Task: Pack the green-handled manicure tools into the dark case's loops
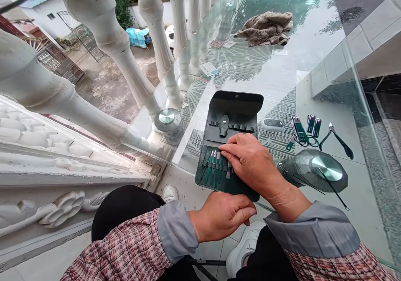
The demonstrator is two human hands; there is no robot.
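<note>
A black manicure case lies unfolded at the near edge of the glass table. Its lower panel holds several slim green-handled tools in elastic loops, and the upper panel has a small snapped strap and bare loops. My right hand rests over the case's right side, its thumb and fingers pinched on a slim metal manicure tool that is partly hidden under them. Just below the case's front edge, my left hand has curled, closed fingers; what they hold, if anything, is hidden.
Nail clippers, scissors and nippers lie on the glass at right. A thin black tool lies near the right table leg. A grey oval object, small box and crumpled cloth are farther back. White balusters border the left.
</note>
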